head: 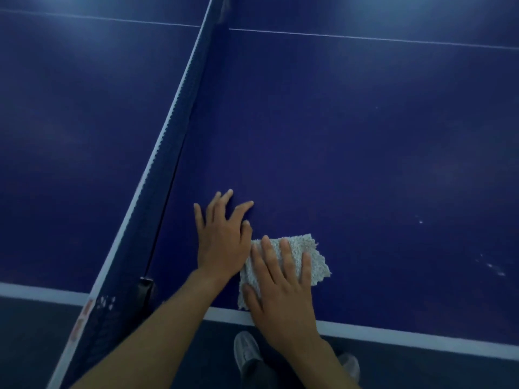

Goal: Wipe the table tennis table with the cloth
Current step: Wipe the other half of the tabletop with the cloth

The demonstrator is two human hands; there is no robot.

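bottom centre, a grey shoe (247,352) sits below the table (365,164) edge. above it the right hand (280,287) presses the pale cloth (317,256), fingers straight, at lower centre. the left hand (222,237) rests spread flat just left; the net (179,136) climbs to the top.

On my feed the arms are bare from the left grip (222,237) and right grip (283,287) down to the frame's lower edge. Bottom centre: a pale grey shoe (247,352), a second shoe (351,363), and possibly dark trousers (261,374).
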